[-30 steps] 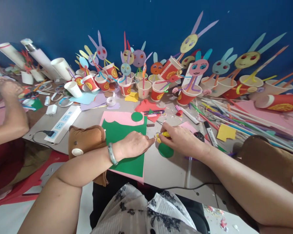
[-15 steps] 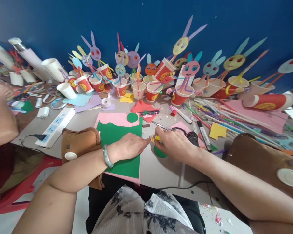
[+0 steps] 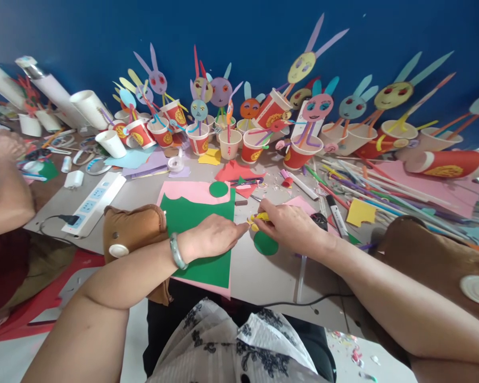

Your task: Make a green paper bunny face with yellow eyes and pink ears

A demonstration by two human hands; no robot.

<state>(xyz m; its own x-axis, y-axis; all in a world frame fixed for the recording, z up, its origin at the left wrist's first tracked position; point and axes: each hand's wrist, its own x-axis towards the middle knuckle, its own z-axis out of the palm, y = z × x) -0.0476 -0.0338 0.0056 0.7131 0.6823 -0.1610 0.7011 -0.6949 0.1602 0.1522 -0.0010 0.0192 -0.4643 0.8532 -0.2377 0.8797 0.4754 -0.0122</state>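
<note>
My right hand (image 3: 289, 226) pinches a small yellow piece (image 3: 262, 216), slim and partly hidden by the fingers, so its kind is unclear. My left hand (image 3: 213, 235) is closed, with the fingertips at the left end of that yellow piece; whatever they grip is too small to make out. Under my left hand lies a green sheet (image 3: 199, 274) with a wavy cut top edge, over a pink sheet (image 3: 191, 189). A green paper disc (image 3: 265, 243) rests on the table just below the yellow piece. Another green disc (image 3: 219, 189) lies on the pink sheet.
Paper cups with rabbit-faced figures (image 3: 197, 139) line the blue wall. Pipe cleaners (image 3: 355, 183), a black marker (image 3: 337, 215) and yellow paper (image 3: 361, 213) lie right. A power strip (image 3: 93, 205) and brown cushions (image 3: 133, 231) flank my arms. Another person's arm (image 3: 8, 186) is far left.
The view has shifted slightly. My right fingers have lifted a little, showing more of the yellow piece and the green disc below. My left hand stays almost in place.
</note>
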